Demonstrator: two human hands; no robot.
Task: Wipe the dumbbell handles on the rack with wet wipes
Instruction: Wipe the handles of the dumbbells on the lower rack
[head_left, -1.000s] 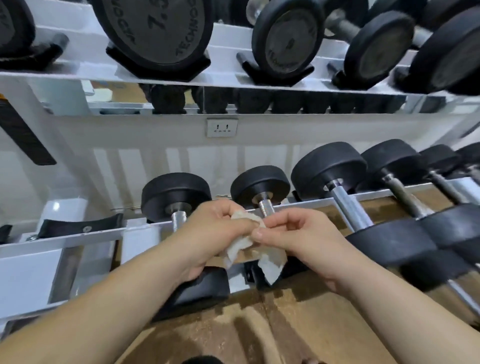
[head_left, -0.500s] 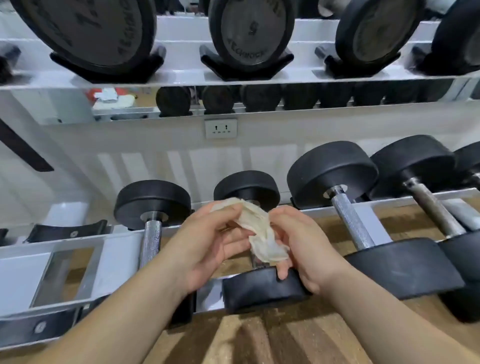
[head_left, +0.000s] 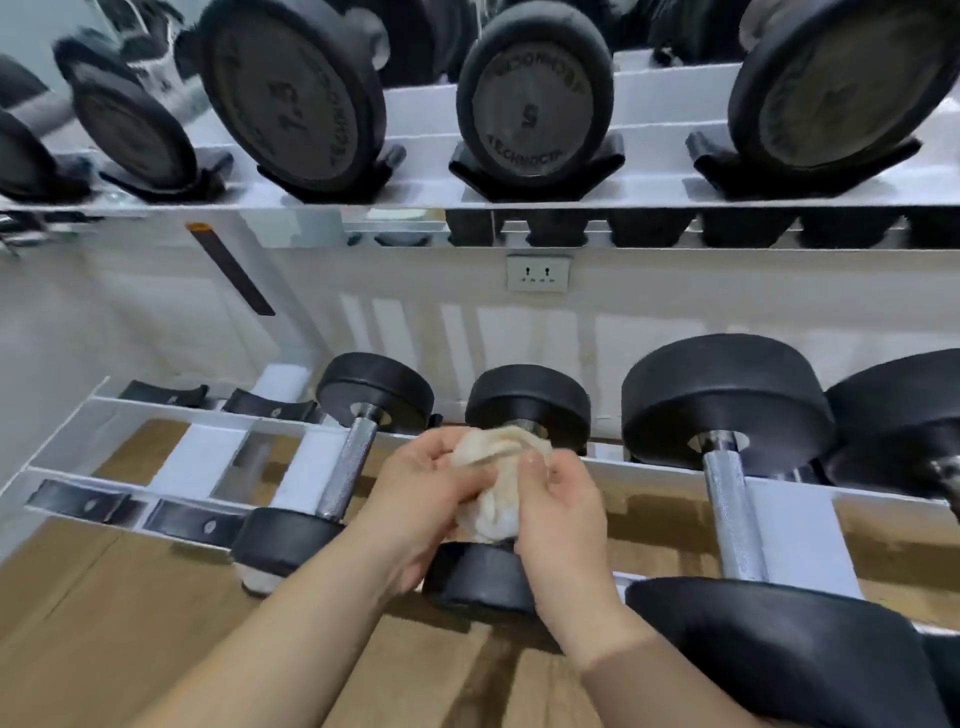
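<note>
A crumpled off-white wet wipe (head_left: 496, 480) is bunched between both hands over the handle of a small black dumbbell (head_left: 527, 402) on the lower tier of the white rack (head_left: 311, 467). My left hand (head_left: 415, 501) grips the wipe from the left, my right hand (head_left: 558, 506) from the right. That dumbbell's handle is hidden under wipe and hands. To its left lies another small dumbbell with a bare chrome handle (head_left: 348, 470). On the right a larger dumbbell shows its knurled handle (head_left: 732, 514).
The upper rack shelf (head_left: 649, 192) carries several big black dumbbells in cradles. Black cradles (head_left: 197, 522) sit vacant at the lower left. A wall socket (head_left: 537, 273) is on the white wall behind. Wooden floor (head_left: 104, 623) lies under the rack.
The view has shifted left and closer to the rack. Both hands have bunched the wipe tighter and lowered it onto the middle small dumbbell's handle.
</note>
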